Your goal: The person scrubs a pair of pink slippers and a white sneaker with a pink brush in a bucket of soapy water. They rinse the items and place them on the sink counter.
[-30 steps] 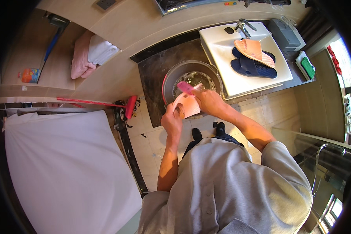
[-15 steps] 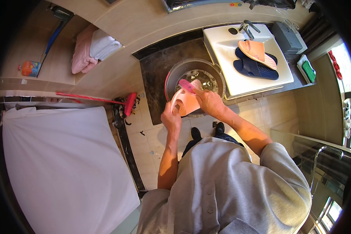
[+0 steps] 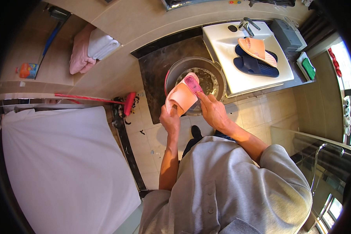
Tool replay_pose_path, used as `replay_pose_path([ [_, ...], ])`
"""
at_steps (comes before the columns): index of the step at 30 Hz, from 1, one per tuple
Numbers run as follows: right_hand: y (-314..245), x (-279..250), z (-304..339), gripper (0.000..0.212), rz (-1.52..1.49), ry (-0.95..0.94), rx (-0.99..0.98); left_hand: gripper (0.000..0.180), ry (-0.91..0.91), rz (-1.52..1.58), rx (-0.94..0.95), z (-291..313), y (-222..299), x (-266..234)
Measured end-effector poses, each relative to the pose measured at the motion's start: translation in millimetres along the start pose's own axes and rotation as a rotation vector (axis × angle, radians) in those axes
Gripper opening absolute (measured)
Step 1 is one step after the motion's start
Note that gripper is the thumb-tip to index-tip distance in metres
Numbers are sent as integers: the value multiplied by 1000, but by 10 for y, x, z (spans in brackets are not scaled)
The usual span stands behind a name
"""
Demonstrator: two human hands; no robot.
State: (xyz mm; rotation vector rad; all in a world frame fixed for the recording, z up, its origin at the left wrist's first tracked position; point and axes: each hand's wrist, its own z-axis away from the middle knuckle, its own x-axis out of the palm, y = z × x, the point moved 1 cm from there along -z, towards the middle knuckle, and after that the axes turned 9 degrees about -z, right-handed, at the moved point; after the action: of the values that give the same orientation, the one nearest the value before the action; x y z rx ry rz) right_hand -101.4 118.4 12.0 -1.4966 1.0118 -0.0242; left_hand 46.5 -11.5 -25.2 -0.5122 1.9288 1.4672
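Over a round grey basin (image 3: 175,70) of water, my left hand (image 3: 170,120) grips a peach slide slipper (image 3: 183,98) by its near end, with fingers inside under the strap. My right hand (image 3: 213,111) is closed round the handle of a pink scrub brush (image 3: 192,84). The brush head lies at the slipper's far end, beside the strap, its bristles turned partly into view. Another peach slipper (image 3: 256,48) rests on top of navy slippers (image 3: 255,68) on the white sink.
The white sink (image 3: 218,43) with a chrome faucet (image 3: 247,25) adjoins the dark counter (image 3: 154,70). A grey box (image 3: 288,35) and a green-topped pack (image 3: 309,69) stand right of it. Folded towels (image 3: 91,48), a red squeegee (image 3: 129,104) and a white-covered surface (image 3: 66,163) are at left.
The brush has turned so that its bristles show, and it has shifted slightly right. The peach slipper has tilted, with its strap facing up more. The right hand has moved a little nearer me.
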Motion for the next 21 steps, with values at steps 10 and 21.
replay_pose_path([
  [10,170,51,-147,32,-6,-92,-16,22,-174,218,5,-2,-84,59],
  [21,-189,-79,-79,30,-172,-133,-132,21,-206,197,165,-21,267,19],
])
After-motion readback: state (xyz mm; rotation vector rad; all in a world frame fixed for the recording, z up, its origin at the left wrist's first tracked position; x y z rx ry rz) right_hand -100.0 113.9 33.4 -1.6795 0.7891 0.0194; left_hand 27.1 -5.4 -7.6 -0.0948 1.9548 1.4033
